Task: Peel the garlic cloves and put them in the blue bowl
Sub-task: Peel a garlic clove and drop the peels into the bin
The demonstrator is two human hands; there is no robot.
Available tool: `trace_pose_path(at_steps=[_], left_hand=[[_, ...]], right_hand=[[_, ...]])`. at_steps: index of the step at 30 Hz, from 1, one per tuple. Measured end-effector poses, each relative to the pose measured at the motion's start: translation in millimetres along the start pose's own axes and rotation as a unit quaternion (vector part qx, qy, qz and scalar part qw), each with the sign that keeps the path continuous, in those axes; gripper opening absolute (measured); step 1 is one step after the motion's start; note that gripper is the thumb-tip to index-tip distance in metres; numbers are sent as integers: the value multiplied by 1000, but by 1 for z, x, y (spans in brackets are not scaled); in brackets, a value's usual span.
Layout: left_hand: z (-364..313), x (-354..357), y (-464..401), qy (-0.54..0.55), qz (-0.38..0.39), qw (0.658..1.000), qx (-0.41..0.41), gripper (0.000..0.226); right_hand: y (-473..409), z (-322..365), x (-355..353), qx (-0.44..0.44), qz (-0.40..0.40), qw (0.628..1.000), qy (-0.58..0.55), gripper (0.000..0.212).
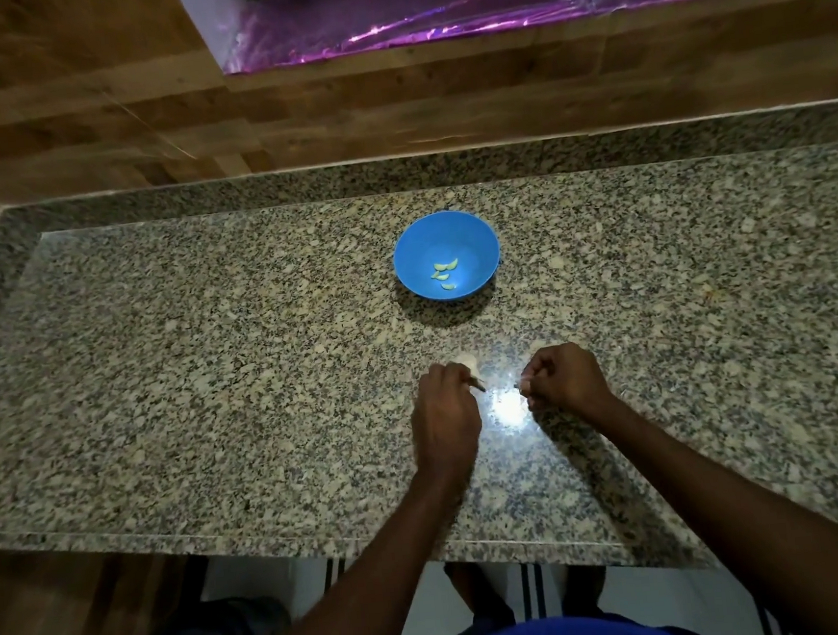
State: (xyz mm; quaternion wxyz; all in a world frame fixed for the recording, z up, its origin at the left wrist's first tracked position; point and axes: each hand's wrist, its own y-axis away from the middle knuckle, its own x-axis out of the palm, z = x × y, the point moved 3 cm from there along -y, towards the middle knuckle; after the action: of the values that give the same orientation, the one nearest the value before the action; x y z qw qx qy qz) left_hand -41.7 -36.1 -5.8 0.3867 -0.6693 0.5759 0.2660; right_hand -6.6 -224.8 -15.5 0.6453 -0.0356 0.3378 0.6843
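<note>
Inside blue bowl [471, 240], pale peeled cloves [445, 273].

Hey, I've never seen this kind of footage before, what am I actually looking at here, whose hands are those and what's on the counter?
There is no machine here. One wide-angle camera sits on a person's head and looks forward and down, so the two arms coming up from the bottom of the picture are that person's own.

They stand at a speckled granite counter. Further back on it sits a blue bowl holding a few pale peeled garlic cloves.

Nearer the camera, the left hand has its fingers curled round a whitish piece of garlic. The right hand pinches something small at its fingertips, too tiny to name for certain; it may be a clove or a bit of skin.

The bright spot between the hands is only a light reflecting off the polished stone.
</note>
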Motion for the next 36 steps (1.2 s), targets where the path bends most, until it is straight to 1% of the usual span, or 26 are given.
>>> trace_pose_path(at_steps=[2,4,6,7,11,13,15,18,19,20,22,25,26,29,32,34,36], left_hand=[[2,6,14,-20,26,999,11,16],[5,14,21,-37,52,997,50,18],[3,22,26,-63,77,991,90,27],[3,24,27,-75,86,989,97,32],[10,27,26,-111,110,986,62,58],[12,27,24,-131,129,982,52,63],[11,27,24,-142,143,978,55,64],[10,30,29,-149,153,976,53,66],[11,32,31,-156,153,974,54,66],[12,34,32,-162,155,973,54,67],[14,36,35,-169,159,971,51,68],[15,37,36,-181,162,969,53,67],[15,37,37,-184,164,968,53,67],[14,37,37,-192,164,966,52,69],[15,37,37,-195,169,965,50,69],[15,37,38,-195,174,964,50,69],[17,38,38,-197,174,963,53,68]], right_hand=[[0,-1,0,-13,2,1000,13,16],[0,-2,0,-36,0,998,43,14],[1,-1,-1,-60,-4,995,84,14],[1,-1,-1,-63,-4,993,96,14],[-3,-2,-4,-74,-11,991,110,10],[-5,-4,-7,-74,-28,990,117,8],[-8,-6,-7,-76,-29,989,124,12],[-10,-7,-3,-90,-23,987,132,33],[-9,-6,-2,-97,-23,986,134,36],[-7,-6,-1,-107,-22,985,136,36],[-2,-5,0,-129,-21,982,139,29],[10,-7,6,-171,-42,971,162,19],[14,-8,10,-186,-52,965,179,20],[23,-9,21,-221,-73,946,225,33],[20,-8,19,-207,-68,953,210,33],[13,-9,12,-171,-51,969,171,29],[5,-11,6,-145,-29,980,136,32]])
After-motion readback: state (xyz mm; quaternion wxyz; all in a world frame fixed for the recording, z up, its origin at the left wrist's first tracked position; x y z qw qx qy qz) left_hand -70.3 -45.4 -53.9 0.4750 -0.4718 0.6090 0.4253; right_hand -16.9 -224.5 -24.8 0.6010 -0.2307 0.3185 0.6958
